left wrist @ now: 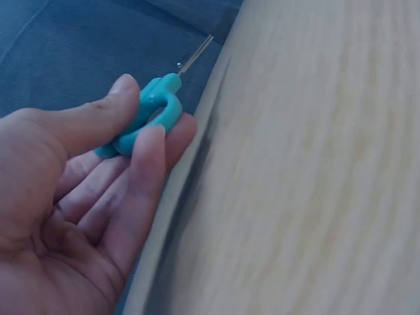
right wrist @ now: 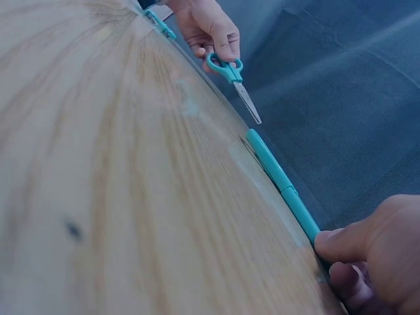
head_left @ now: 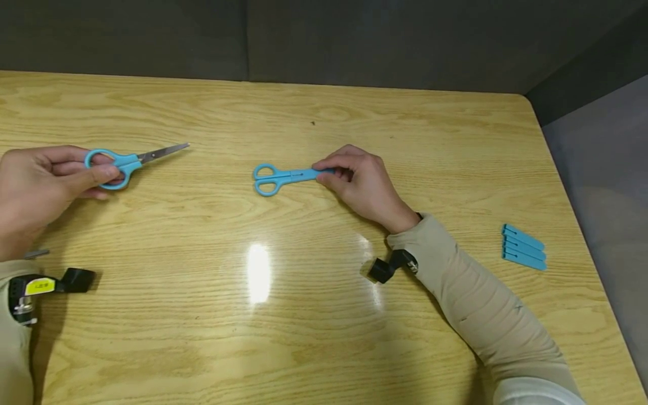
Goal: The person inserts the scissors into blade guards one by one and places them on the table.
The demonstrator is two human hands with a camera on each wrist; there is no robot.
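Wooden table: capped scissors (blades sheathed), spare sheaths.

**Camera setup: three views over the table**

Head view: high, looking forward and down on the wooden table, far enough back to take in both hands and the dark wall beyond the table's far edge.

Left wrist view: very close, from behind the left hand, skimming low along the table.

Right wrist view: low over the table, close behind the right hand, facing across to the left hand.

Shared by all: the table and the bare-bladed scissors.
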